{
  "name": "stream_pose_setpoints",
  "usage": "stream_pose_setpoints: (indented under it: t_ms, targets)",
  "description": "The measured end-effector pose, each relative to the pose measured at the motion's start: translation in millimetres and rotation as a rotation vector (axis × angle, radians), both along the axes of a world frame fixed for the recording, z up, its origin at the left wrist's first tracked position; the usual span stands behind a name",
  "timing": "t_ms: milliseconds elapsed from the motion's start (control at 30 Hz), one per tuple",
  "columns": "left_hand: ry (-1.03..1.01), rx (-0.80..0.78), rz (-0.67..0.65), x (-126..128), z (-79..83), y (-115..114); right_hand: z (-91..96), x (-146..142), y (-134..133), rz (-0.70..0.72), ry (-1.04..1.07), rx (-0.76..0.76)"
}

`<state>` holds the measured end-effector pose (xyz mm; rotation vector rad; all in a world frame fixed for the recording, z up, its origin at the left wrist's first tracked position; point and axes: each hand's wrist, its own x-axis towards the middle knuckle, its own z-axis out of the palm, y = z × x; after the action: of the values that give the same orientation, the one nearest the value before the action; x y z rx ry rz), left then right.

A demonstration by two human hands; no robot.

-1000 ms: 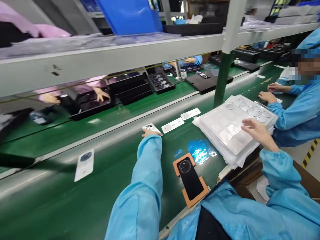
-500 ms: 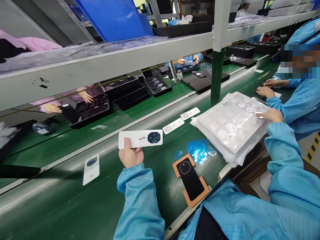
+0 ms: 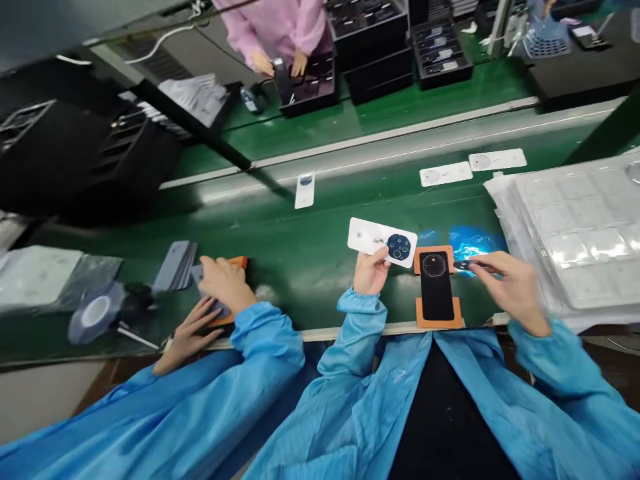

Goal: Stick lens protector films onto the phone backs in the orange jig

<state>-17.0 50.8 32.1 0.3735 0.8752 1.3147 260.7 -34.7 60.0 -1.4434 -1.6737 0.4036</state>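
My left hand (image 3: 371,272) pinches a white card (image 3: 367,235) printed with a dark, round camera pattern, holding it above the green bench. My right hand (image 3: 515,287) is closed on a small, thin dark piece (image 3: 473,265), blurred, so I cannot make out its kind. Between my hands lies a black phone (image 3: 437,293) with a round camera area, set in an orange fixture (image 3: 440,324). Crumpled blue film (image 3: 473,241) is on the bench behind the dark piece. To the right stands a stack of clear plastic trays (image 3: 575,247), partly out of view.
Two white cards (image 3: 447,174) (image 3: 498,159) and another white card (image 3: 304,199) lie farther back. At left, a co-worker's hands (image 3: 223,287) work over another orange fixture (image 3: 239,262). A tape roll (image 3: 96,311) lies beyond them. Someone in pink stands across beside black trays (image 3: 310,100).
The view has swung left. My right hand has left the clear tray and come beside the phone with a small dark piece. My left hand still holds the white card, now nearer the phone.
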Motion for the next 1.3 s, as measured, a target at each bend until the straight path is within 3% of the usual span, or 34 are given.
stream_pose_setpoints:
  t_ms: [100, 167, 300, 467, 667, 733, 967, 1300]
  targets:
    - [-0.058, 0.009, 0.057, -8.1, 2.1, -7.0, -45.3, -40.4, 17.5, 0.1, -0.209, 0.193]
    - [-0.099, -0.028, 0.087, -9.8, 0.6, -10.8, -66.3, -49.2, 21.5, 0.198, -0.34, 0.211]
    - [-0.105, -0.055, 0.092, -5.6, -7.9, -17.6, -80.7, -49.4, 15.6, 0.257, -0.548, 0.183]
    - [0.015, -0.024, 0.053, 8.8, -14.9, -21.8, -66.2, -52.3, 10.5, 0.249, -0.579, 0.152]
    - [0.174, -0.022, 0.144, 35.8, -16.2, -21.1, -19.5, -62.1, 6.5, 0.133, -0.153, 0.276]
    - [0.268, 0.025, 0.138, 47.4, -14.1, -23.0, -9.9, -67.5, 10.0, 0.108, -0.111, 0.269]
    - [0.425, 0.259, 0.039, 75.1, 0.9, -40.5, -12.6, -77.5, 35.4, -0.059, -0.074, 0.184]
    - [0.445, 0.289, 0.011, 79.0, -9.1, -48.4, -8.0, -74.9, 36.6, -0.108, -0.019, 0.144]
